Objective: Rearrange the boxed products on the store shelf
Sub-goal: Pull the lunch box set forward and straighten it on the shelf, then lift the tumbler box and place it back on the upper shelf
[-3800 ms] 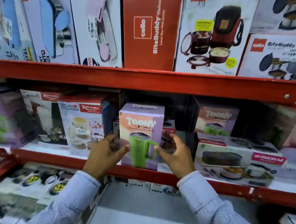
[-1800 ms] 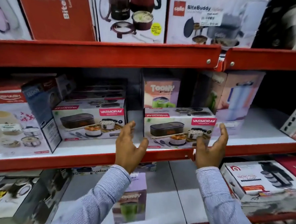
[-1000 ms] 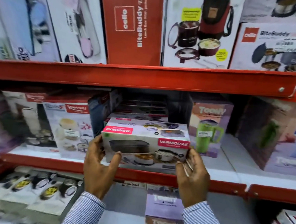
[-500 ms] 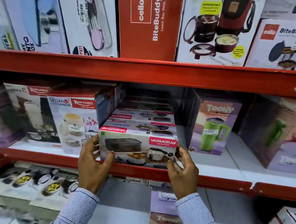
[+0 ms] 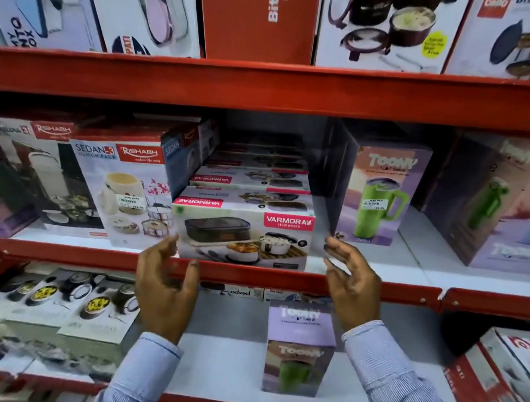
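A white Varmora lunch-box box [image 5: 243, 233] stands at the front of the middle red shelf [image 5: 254, 272], with more Varmora boxes [image 5: 252, 178] stacked behind it. My left hand [image 5: 165, 283] hovers just off its lower left corner, fingers spread, holding nothing. My right hand [image 5: 350, 280] is open a little to the right of the box, apart from it. A purple Toony tumbler box [image 5: 380, 194] stands to the right on the same shelf, and another Toony box [image 5: 299, 347] stands on the lower shelf.
Rishabh Sedan lunch-pack boxes [image 5: 126, 187] crowd the left of the middle shelf. A large purple box [image 5: 503, 207] sits at the far right. Cello BiteBuddy boxes [image 5: 258, 19] fill the top shelf. Flat boxes [image 5: 55, 309] lie at lower left.
Both hands have let go of the Varmora box, which now rests at the shelf front, and have drawn back slightly with fingers spread.
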